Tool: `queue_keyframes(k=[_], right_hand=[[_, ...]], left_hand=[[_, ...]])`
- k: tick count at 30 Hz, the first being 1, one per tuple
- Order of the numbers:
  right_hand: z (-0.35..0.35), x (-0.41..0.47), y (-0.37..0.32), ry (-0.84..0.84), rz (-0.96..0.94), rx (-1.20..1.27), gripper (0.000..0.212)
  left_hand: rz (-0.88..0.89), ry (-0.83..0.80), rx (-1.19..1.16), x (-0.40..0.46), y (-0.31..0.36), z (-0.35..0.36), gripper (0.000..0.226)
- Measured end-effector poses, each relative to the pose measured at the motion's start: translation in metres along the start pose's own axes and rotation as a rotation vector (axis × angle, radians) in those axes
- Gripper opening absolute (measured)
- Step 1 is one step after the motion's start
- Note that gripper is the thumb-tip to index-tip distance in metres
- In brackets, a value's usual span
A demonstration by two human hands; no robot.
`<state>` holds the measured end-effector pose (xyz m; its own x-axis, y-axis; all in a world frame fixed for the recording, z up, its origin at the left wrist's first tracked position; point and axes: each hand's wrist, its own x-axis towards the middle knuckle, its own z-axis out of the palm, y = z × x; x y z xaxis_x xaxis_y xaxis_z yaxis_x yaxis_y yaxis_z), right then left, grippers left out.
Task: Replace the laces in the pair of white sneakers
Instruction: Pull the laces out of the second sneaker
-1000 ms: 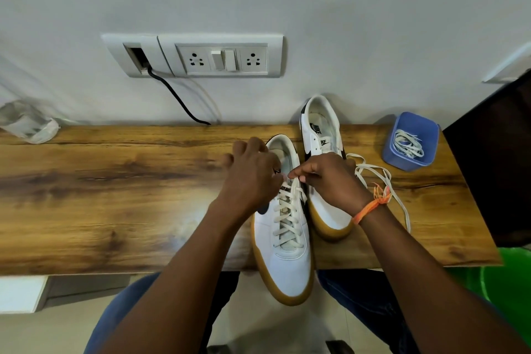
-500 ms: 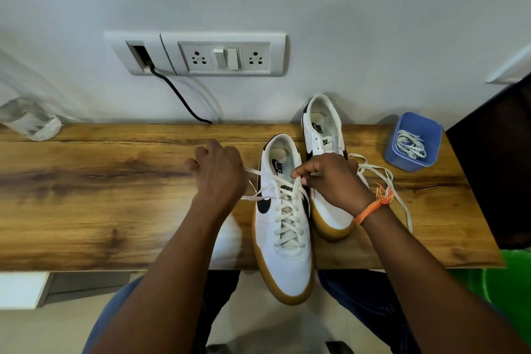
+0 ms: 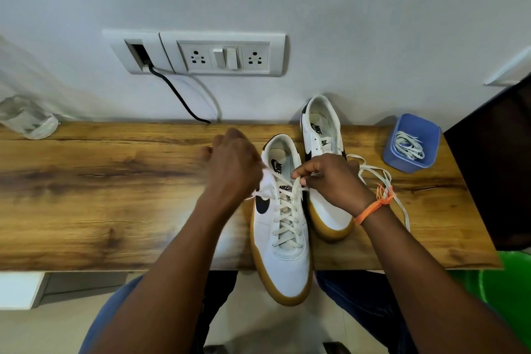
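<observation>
A white sneaker with a gum sole (image 3: 283, 250) lies on the wooden table (image 3: 115, 195), its toe hanging over the front edge. A cream lace (image 3: 287, 215) is threaded up its eyelets. My left hand (image 3: 232, 167) grips one lace end at the shoe's left side. My right hand (image 3: 330, 178) pinches the other lace end above the tongue. The second sneaker (image 3: 321, 135) lies behind, with no lace in it. A loose lace (image 3: 382, 181) trails on the table to its right.
A blue tub (image 3: 412, 142) holding coiled white laces stands at the back right. A dark panel (image 3: 494, 169) borders the table's right end. A crumpled plastic item (image 3: 28, 121) sits at the far left. A socket panel (image 3: 224, 54) and a black cable (image 3: 178, 98) are on the wall.
My left hand pulled a lace end out to the left, then came back in toward the shoe. My right hand stayed at the top eyelets.
</observation>
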<state>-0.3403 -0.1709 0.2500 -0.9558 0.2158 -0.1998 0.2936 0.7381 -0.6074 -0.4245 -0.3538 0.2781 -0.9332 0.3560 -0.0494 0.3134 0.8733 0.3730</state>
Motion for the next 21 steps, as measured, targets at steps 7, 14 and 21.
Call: queue_keyframes(k=[7, 14, 21], right_hand=[[-0.002, 0.0, 0.0, -0.023, -0.003, -0.016, 0.029], [0.0, -0.005, -0.016, -0.015, -0.056, -0.075, 0.027], [0.021, -0.011, -0.034, -0.001, -0.048, -0.221, 0.015]], left_hand=[[-0.206, 0.007, 0.059, 0.006, -0.021, -0.003, 0.012], [-0.172, -0.051, -0.018, 0.002, -0.017, -0.001, 0.031], [0.35, -0.322, -0.124, 0.003, -0.005, 0.013, 0.029]])
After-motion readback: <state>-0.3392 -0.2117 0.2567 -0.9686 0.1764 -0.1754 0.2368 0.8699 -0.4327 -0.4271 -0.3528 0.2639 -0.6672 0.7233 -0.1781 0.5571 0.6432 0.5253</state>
